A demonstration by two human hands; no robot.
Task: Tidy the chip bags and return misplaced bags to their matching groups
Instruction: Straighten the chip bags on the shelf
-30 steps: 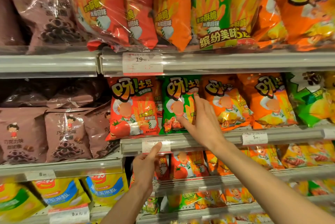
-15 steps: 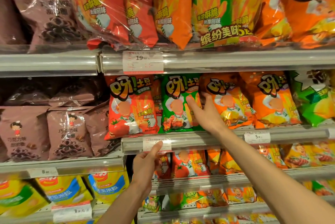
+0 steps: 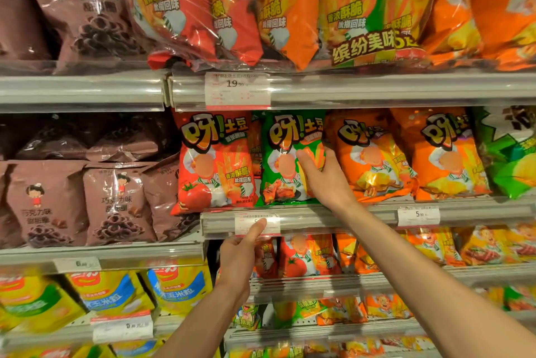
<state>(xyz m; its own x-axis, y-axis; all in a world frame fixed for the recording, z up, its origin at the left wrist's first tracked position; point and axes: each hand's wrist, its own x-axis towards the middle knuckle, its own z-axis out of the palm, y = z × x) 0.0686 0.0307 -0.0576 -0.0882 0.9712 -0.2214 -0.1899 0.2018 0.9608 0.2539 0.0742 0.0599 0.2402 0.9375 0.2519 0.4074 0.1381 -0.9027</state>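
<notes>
Right hand [image 3: 324, 178] gripping upright green bag [image 3: 285, 160]

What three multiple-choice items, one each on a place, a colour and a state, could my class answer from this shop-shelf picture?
1. Where does the green chip bag stand?
A. Between a red bag and an orange bag
B. Among the brown bags
C. On the top shelf

2. What colour is the bag just left of the green one?
A. Yellow
B. Red
C. Brown

3. What is the right hand doing?
A. Hanging idle
B. Pointing at a price tag
C. Gripping the green bag's right edge

Answers:
1 A: the red chip bag is on its left, the orange chip bag on its right.
2 B: its front is red with a tomato.
3 C: thumb on the front, fingers curled behind the edge.
</notes>
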